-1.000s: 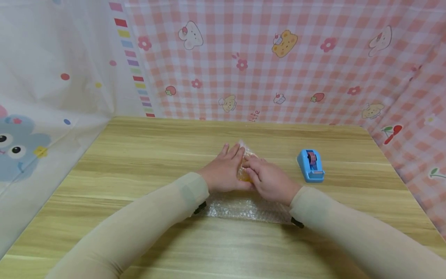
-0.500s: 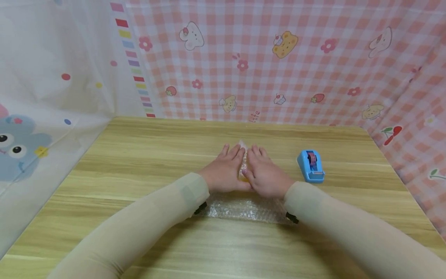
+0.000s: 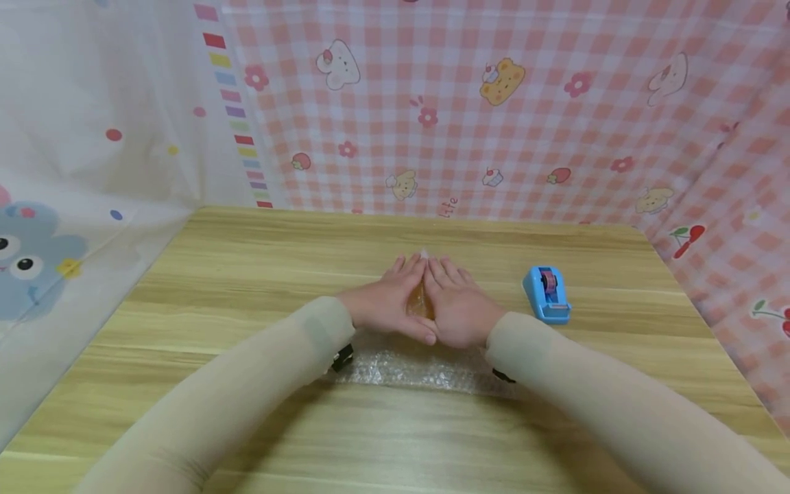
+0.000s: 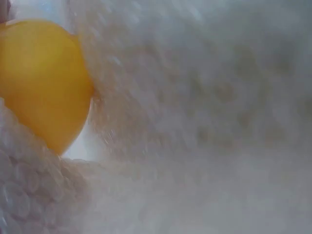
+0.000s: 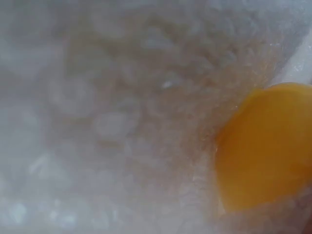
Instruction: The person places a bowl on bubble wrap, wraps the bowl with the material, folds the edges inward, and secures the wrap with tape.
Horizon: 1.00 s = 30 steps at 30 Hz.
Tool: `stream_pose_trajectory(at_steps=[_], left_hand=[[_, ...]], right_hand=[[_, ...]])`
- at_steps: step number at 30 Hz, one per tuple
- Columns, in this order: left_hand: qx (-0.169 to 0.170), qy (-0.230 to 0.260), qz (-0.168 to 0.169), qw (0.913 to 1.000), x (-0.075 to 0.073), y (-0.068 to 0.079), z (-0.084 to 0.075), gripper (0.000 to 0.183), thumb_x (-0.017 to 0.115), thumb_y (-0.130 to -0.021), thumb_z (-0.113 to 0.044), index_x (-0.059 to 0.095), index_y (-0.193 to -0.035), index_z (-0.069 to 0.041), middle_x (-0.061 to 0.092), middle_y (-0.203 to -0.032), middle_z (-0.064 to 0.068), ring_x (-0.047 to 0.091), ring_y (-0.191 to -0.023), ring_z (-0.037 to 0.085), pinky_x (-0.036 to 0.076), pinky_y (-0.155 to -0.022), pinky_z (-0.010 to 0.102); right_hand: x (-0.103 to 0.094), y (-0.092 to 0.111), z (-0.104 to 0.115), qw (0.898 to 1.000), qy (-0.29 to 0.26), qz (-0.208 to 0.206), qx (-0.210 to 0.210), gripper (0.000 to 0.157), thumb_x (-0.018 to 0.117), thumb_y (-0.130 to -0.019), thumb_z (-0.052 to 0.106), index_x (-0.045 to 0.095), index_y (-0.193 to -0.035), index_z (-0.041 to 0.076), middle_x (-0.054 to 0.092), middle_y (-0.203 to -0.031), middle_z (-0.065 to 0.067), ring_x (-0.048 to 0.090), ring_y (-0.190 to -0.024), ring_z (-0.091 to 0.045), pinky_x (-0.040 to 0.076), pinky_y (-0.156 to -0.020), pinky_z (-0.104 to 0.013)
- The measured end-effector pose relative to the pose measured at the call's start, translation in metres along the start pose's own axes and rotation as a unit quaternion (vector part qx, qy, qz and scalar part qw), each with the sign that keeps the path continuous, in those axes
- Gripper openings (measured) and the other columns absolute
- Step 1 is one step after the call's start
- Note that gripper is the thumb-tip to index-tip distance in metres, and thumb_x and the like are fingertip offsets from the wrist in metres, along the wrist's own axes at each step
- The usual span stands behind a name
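A yellow-orange, smooth, rounded thing (image 4: 44, 83) lies inside a sheet of clear bubble wrap (image 3: 413, 367) in the middle of the table. Its kind cannot be told. My left hand (image 3: 385, 302) presses on the wrap with its fingers straight, pointing away from me. From the other side my right hand (image 3: 461, 309) rests on it the same way, and the thumbs overlap at the near end. Between the hands a strip of the wrapped thing shows amber in the head view. The right wrist view has the yellow thing at its right edge, with blurred bubble wrap filling the rest.
A blue tape dispenser (image 3: 549, 298) with a pinkish roll stands to the right of the hands on the wood-grain table (image 3: 395, 439). Pink checked cloth (image 3: 370, 103) hangs behind and on the right, and a white patterned sheet (image 3: 111, 89) on the left.
The right hand's fingers, curled at the wrap a second ago, have straightened and lie flat. Both hands have shifted slightly left, and the left thumb has come nearer me.
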<state>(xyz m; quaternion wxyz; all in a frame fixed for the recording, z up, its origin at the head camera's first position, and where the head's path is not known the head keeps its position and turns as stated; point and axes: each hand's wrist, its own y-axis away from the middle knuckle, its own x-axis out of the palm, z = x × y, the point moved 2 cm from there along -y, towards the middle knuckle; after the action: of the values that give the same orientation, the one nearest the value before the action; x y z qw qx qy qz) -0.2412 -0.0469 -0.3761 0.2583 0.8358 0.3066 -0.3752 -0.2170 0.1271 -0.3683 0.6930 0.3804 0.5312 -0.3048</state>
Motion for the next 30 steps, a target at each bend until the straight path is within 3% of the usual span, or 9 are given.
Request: stream_pose_trajectory(at_steps=[5,9,11,19,30], left_hand=[[0.015,-0.096,-0.008,0.9953,-0.001,0.004,0.001,0.141,0.075,-0.081,-0.077,-0.011,-0.167,-0.005,-0.019,-0.173,0.017,-0.013,-0.163,0.043,-0.003,-0.131,0.053],[0.007,-0.172,-0.012,0.985,-0.003,0.01,0.008,0.14,0.069,-0.081,-0.083,-0.005,-0.168,-0.002,-0.01,-0.175,0.023,-0.007,-0.164,0.042,0.002,-0.132,0.053],[-0.004,-0.187,-0.011,0.9823,-0.005,0.014,0.012,0.141,0.069,-0.08,-0.084,-0.004,-0.168,-0.001,-0.008,-0.176,0.024,-0.006,-0.164,0.042,0.003,-0.132,0.053],[-0.048,-0.185,0.003,0.9816,-0.015,0.033,0.028,0.135,0.071,-0.083,-0.078,0.002,-0.168,0.0,-0.002,-0.176,0.023,-0.002,-0.164,0.04,0.007,-0.132,0.055],[-0.104,-0.171,0.032,0.9792,-0.021,0.051,0.041,0.1,0.062,-0.1,-0.058,0.016,-0.168,-0.001,0.016,-0.176,0.015,0.014,-0.164,0.035,0.015,-0.133,0.05]], right_hand=[[0.0,-0.003,0.002,1.0,0.012,0.004,-0.001,0.105,0.03,-0.102,0.077,0.0,-0.167,0.001,-0.008,-0.176,-0.017,-0.004,-0.165,-0.037,0.007,-0.133,-0.056],[0.002,-0.005,0.002,1.0,0.004,0.0,0.004,0.108,0.027,-0.1,0.081,0.003,-0.167,0.0,-0.005,-0.177,-0.017,-0.003,-0.165,-0.036,0.008,-0.133,-0.055],[0.002,-0.006,0.002,1.0,-0.002,-0.003,0.007,0.109,0.029,-0.1,0.082,0.004,-0.167,-0.001,-0.004,-0.177,-0.018,-0.002,-0.165,-0.036,0.008,-0.133,-0.055],[0.004,-0.009,0.003,1.0,-0.009,-0.008,0.018,0.108,0.033,-0.101,0.079,0.006,-0.167,-0.002,0.0,-0.176,-0.02,0.001,-0.165,-0.038,0.009,-0.133,-0.056],[0.006,-0.019,-0.003,0.999,-0.015,-0.024,0.03,0.108,0.032,-0.101,0.078,0.006,-0.167,-0.002,0.001,-0.177,-0.02,0.004,-0.165,-0.04,0.01,-0.133,-0.057]])
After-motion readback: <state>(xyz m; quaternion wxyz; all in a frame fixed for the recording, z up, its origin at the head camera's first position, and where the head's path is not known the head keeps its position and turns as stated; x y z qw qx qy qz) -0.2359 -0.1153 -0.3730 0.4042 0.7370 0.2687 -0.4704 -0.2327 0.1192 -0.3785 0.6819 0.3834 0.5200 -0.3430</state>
